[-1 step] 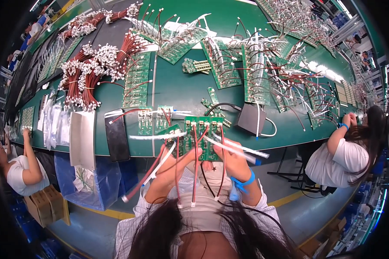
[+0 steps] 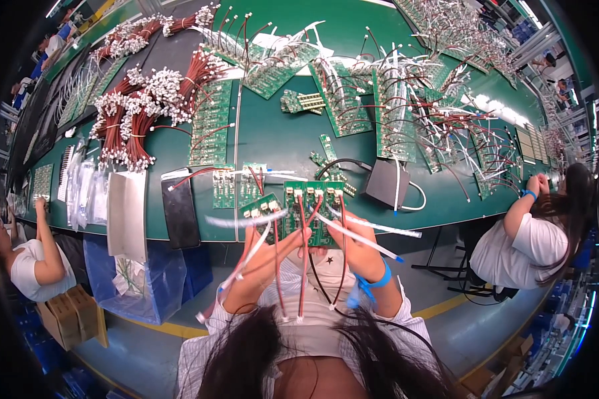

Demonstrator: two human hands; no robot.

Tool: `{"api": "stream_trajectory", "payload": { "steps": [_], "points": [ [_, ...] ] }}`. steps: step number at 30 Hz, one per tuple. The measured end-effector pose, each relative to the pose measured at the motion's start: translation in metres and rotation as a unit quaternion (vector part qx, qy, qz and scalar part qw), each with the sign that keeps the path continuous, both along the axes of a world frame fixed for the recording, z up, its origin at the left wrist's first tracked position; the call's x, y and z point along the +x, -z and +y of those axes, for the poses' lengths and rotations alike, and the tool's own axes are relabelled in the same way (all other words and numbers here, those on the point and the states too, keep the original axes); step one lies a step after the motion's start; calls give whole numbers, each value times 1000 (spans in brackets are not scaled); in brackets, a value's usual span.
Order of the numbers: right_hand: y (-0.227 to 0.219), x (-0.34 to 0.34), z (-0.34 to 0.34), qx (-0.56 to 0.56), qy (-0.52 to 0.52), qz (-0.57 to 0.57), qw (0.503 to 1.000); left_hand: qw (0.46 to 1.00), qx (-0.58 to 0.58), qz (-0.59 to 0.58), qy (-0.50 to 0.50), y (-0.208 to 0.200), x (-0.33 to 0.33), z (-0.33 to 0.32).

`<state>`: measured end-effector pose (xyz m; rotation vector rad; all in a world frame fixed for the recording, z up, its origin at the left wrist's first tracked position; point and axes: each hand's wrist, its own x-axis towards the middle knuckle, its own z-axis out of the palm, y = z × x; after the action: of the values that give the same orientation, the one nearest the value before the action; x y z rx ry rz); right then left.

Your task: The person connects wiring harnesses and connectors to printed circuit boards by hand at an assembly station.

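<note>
Low in the middle of the frame, both forearms rise from the lower edge, bent inward. The left hand (image 2: 267, 256) and right hand (image 2: 348, 247), close together, each grip the green circuit board (image 2: 311, 211) from below, holding it upright just above the near table edge (image 2: 446, 216); red and white wires (image 2: 304, 266) trail from it. Beyond, a black box (image 2: 386, 181) sits right of centre. Bundles of red cables (image 2: 140, 113) lie upper left.

Glossy green circuit board (image 2: 311, 211), smooth plastic-coated wires (image 2: 304, 266), matt tabletop (image 2: 273, 136).
</note>
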<state>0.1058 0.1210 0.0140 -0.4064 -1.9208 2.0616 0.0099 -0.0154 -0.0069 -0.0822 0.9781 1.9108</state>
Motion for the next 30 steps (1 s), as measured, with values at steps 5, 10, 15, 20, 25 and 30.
{"api": "stream_trajectory", "payload": {
  "steps": [5, 10, 15, 20, 25, 30],
  "points": [
    [-4, -3, 4, 62, 21, 52, 996, 967, -96, 218, 88, -35, -5, -1],
    [5, 7, 23, 15, -98, 48, 994, 978, -91, 70, 176, -37, -13, -10],
    [4, 5, 18, -198, -109, 58, 972, 981, -35, 148, 119, -32, -1, -4],
    [-1, 3, 15, -115, -81, 66, 988, 959, -44, 232, 158, -20, -5, -10],
    [1, -1, 12, -218, -62, 76, 971, 970, -48, 208, 114, -19, 1, -7],
    [-6, -3, 16, -352, -155, 120, 915, 984, 124, 55, 114, -36, -1, 5]
  ]
}}
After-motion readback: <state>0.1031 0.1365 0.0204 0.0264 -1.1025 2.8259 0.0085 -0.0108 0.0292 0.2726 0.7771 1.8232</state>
